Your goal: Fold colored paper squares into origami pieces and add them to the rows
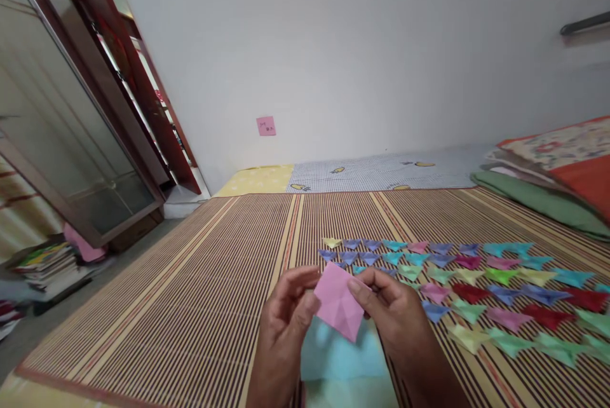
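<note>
A pink paper square with crease lines across it is held up in front of me, turned with its corners up and down. My right hand pinches its right side, thumb on the front face. At the paper's left corner is my left hand, its thumb by the edge and its fingers curled apart behind; whether it grips the paper is unclear. Beneath both hands lie light blue paper and pale green paper.
Several rows of small folded paper shapes in many colours lie on the striped mat at the right. Folded bedding sits at the far right. A pink note is on the wall. Books are stacked at the left.
</note>
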Tool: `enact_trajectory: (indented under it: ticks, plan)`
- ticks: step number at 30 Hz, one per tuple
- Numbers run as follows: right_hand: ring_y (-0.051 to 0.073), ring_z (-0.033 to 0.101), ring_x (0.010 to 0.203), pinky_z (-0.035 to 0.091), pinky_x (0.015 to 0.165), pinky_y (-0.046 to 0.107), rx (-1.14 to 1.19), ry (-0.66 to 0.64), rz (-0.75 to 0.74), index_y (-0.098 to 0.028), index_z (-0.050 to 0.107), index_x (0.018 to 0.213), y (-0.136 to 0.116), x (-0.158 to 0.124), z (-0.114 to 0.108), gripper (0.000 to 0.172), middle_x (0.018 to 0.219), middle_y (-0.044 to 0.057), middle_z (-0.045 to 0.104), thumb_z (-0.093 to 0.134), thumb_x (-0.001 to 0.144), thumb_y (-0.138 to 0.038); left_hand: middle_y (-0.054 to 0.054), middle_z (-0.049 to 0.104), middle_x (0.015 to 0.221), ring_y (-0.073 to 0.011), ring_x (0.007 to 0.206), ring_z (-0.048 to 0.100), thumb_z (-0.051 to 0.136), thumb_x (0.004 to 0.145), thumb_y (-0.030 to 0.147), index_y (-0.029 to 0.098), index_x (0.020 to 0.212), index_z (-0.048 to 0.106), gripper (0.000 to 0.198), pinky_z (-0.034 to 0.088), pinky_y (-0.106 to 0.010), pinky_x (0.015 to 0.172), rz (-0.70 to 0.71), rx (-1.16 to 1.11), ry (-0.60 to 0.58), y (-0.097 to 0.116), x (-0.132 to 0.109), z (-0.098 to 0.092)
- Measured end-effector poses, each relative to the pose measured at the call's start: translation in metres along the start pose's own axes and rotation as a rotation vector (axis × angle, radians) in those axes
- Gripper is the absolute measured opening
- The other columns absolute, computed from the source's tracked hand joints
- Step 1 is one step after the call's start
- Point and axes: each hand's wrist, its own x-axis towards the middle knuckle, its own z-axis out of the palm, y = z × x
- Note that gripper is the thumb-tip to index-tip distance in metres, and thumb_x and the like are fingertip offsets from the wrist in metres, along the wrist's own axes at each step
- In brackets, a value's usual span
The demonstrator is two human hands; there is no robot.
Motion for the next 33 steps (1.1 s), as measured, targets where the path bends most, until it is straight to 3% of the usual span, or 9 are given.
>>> enact_trajectory:
  ticks: [3, 6, 9, 15, 18, 21, 27, 33]
  plan:
    - [0.014, 0.045, 0.060, 0.038, 0.056, 0.024, -0.012, 0.009, -0.002, -0.018, 0.062, 0.071, -0.001, -0.001, 0.001, 0.033, 0.062, -0.003, 0.052, 0.069, 0.087, -0.046, -0.008, 0.075, 0.111, -0.0230, 0.103, 0.066, 0.071, 0.091, 0.039, 0.024, 0.108, 0.079, 0.024, 0.050, -0.030, 0.091, -0.017, 0.137, -0.129, 0.005, -0.002, -0.006]
    - [0.014, 0.045, 0.059, 0.037, 0.054, 0.024, -0.041, -0.004, 0.004, -0.018, 0.062, 0.069, -0.001, -0.002, 0.005, 0.034, 0.061, -0.003, 0.050, 0.068, 0.087, -0.047, -0.009, 0.075, 0.119, -0.0255, 0.106, 0.066, 0.071, 0.090, 0.042, 0.025, 0.114, 0.079, 0.030, 0.051, -0.033, 0.091, -0.067, 0.140, -0.169, 0.004, -0.003, -0.009]
    - [0.014, 0.048, 0.058, 0.039, 0.054, 0.024, -0.033, -0.015, 0.011, -0.018, 0.062, 0.071, -0.001, -0.001, 0.007, 0.034, 0.061, -0.003, 0.052, 0.068, 0.087, -0.048, -0.010, 0.076, 0.119, -0.0269, 0.110, 0.065, 0.076, 0.086, 0.039, 0.024, 0.116, 0.079, 0.033, 0.050, -0.033, 0.092, -0.087, 0.081, -0.142, 0.000, -0.003, -0.012]
    - [0.018, 0.064, 0.077, 0.050, 0.068, 0.027, -0.048, -0.057, -0.107, -0.024, 0.071, 0.113, -0.004, -0.002, 0.000, 0.030, 0.090, 0.003, 0.070, 0.055, 0.099, -0.046, -0.012, 0.079, 0.096, -0.0213, 0.086, 0.069, 0.079, 0.082, 0.044, 0.015, 0.102, 0.083, 0.036, 0.052, -0.028, 0.079, -0.167, -0.292, -0.011, -0.006, 0.004, -0.015]
    - [0.021, 0.067, 0.099, 0.052, 0.079, 0.030, -0.110, -0.183, -0.210, -0.025, 0.073, 0.109, -0.006, -0.002, -0.006, 0.022, 0.111, 0.007, 0.070, 0.057, 0.097, -0.035, -0.013, 0.078, 0.096, -0.0216, 0.087, 0.068, 0.079, 0.082, 0.047, 0.013, 0.097, 0.084, 0.038, 0.053, -0.027, 0.079, -0.166, -0.351, 0.014, -0.004, 0.005, -0.012]
    - [0.024, 0.066, 0.109, 0.053, 0.084, 0.032, -0.143, -0.258, -0.249, -0.025, 0.072, 0.107, -0.007, -0.001, -0.009, 0.019, 0.118, 0.007, 0.067, 0.061, 0.091, -0.024, -0.014, 0.078, 0.096, -0.0237, 0.089, 0.069, 0.077, 0.084, 0.048, 0.013, 0.095, 0.084, 0.038, 0.054, -0.030, 0.080, -0.185, -0.376, 0.016, -0.004, 0.005, -0.011]
    - [0.022, 0.068, 0.105, 0.052, 0.089, 0.034, -0.143, -0.238, -0.254, -0.024, 0.074, 0.092, -0.008, -0.001, -0.008, 0.013, 0.111, 0.007, 0.069, 0.061, 0.095, -0.026, -0.017, 0.079, 0.101, -0.0264, 0.089, 0.071, 0.080, 0.081, 0.046, 0.013, 0.103, 0.083, 0.040, 0.054, -0.033, 0.079, -0.202, -0.396, -0.099, -0.007, 0.004, -0.013]
    - [0.021, 0.066, 0.095, 0.052, 0.084, 0.031, -0.089, -0.159, -0.215, -0.021, 0.070, 0.081, -0.010, -0.002, -0.004, 0.023, 0.095, 0.005, 0.070, 0.059, 0.099, -0.031, -0.015, 0.079, 0.104, -0.0255, 0.091, 0.071, 0.093, 0.064, 0.027, 0.014, 0.111, 0.080, 0.051, 0.053, -0.034, 0.083, -0.236, -0.371, -0.214, -0.012, 0.004, -0.017]
